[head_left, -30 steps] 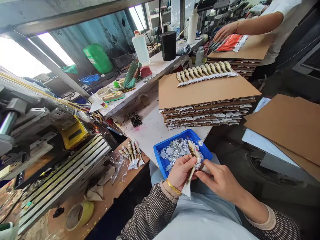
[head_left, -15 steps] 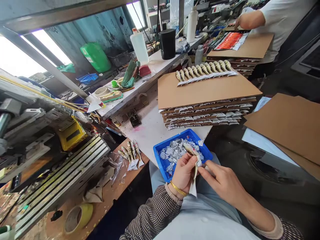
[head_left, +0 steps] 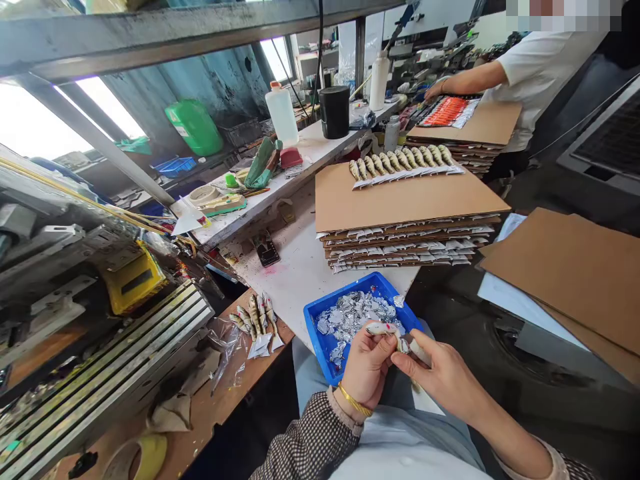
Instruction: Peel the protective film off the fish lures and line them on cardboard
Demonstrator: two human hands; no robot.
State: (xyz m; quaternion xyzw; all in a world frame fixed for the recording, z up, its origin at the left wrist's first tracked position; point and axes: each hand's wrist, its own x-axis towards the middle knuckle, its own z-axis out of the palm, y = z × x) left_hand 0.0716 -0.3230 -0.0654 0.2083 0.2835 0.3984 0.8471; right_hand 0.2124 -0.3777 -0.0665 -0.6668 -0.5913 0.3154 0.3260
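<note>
My left hand [head_left: 367, 365], with a gold bangle at the wrist, is closed on a small fish-shaped lure [head_left: 381, 328] held over my lap. My right hand [head_left: 440, 375] pinches the lure's other end and a bit of silver foil. Right behind my hands sits a blue tray [head_left: 325, 343] full of crumpled foil scraps [head_left: 353, 312]. A few more lures [head_left: 254, 315] with white tabs lie on the wooden board to the left.
A stack of cardboard sheets [head_left: 400, 197] carries a row of lures [head_left: 397, 160] along its far edge. Another person [head_left: 520, 67] works at a second stack with orange lures [head_left: 447, 110]. Bottles, a black cup [head_left: 334, 111], a machine [head_left: 100, 320] and a tape roll [head_left: 135, 457] surround me.
The lure has turned from upright to lying flat between my fingers, lower over my lap. My view has tipped up slightly. The other person's hand has reached further left.
</note>
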